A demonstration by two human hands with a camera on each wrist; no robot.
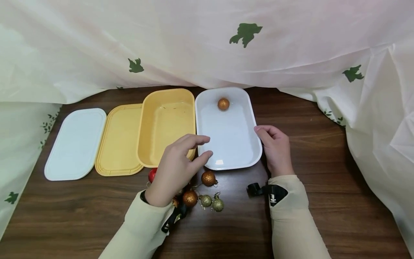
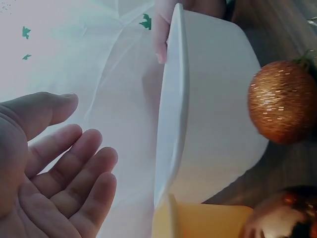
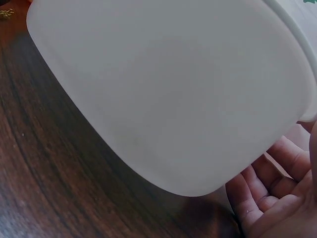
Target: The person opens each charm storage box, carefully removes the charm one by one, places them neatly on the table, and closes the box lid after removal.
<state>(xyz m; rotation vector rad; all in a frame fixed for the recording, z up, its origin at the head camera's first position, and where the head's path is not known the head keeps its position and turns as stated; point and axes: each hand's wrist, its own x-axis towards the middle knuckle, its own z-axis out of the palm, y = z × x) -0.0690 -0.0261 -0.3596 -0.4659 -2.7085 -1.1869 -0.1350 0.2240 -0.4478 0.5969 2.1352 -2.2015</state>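
My right hand [image 1: 275, 149] grips the right rim of a white plastic container [image 1: 228, 144], its thumb over the edge and the other fingers curled at the outer wall. Inside, near the far end, lies an orange glitter Christmas ball [image 1: 223, 104]. Over the container's near left side hovers my left hand [image 1: 178, 162], thumb and fingers spread apart, holding nothing. In the left wrist view that hand's palm [image 2: 54, 198] faces the camera, fingers loosely bent. Beneath the left hand is the near right corner of a yellow container [image 1: 165, 133].
Several baubles lie on the wooden table in front: orange glitter balls [image 1: 208, 178], small gold-green ones [image 1: 218, 204] and a red one [image 1: 152, 175] partly behind the left hand. Left of the containers lie a yellow lid [image 1: 118, 140] and a white lid [image 1: 76, 144]. A white curtain [image 1: 194, 43] hangs behind.
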